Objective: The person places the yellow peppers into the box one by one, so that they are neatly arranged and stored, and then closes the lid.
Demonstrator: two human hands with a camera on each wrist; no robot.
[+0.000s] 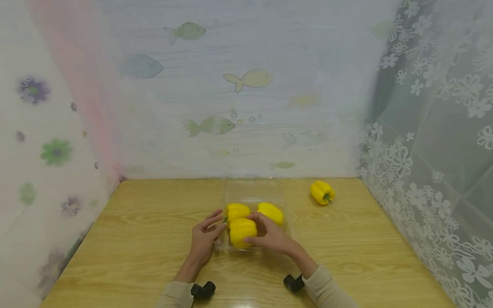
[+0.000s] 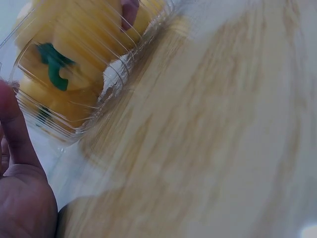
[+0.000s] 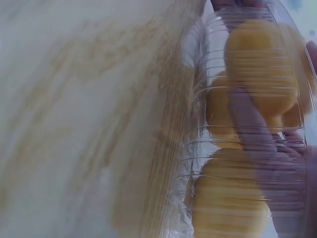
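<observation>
A clear plastic clamshell box (image 1: 252,191) lies with its lid folded back, and yellow bell peppers sit in its base. My right hand (image 1: 272,234) reaches into the box and grips the front bell pepper (image 1: 242,232) between thumb and fingers. Behind that one lies another bell pepper (image 1: 237,211), its green stem facing left. A third bell pepper (image 1: 270,213) is at the right, partly behind my right hand. My left hand (image 1: 203,239) is at the box's left side, fingers extended, its thumb (image 2: 11,106) at the ribbed wall in the left wrist view.
One more yellow bell pepper (image 1: 321,192) lies on the wooden table (image 1: 355,242), right of the box. Printed curtains hang behind the table and along both sides. Black curved pieces (image 1: 203,290) sit at both sleeve cuffs.
</observation>
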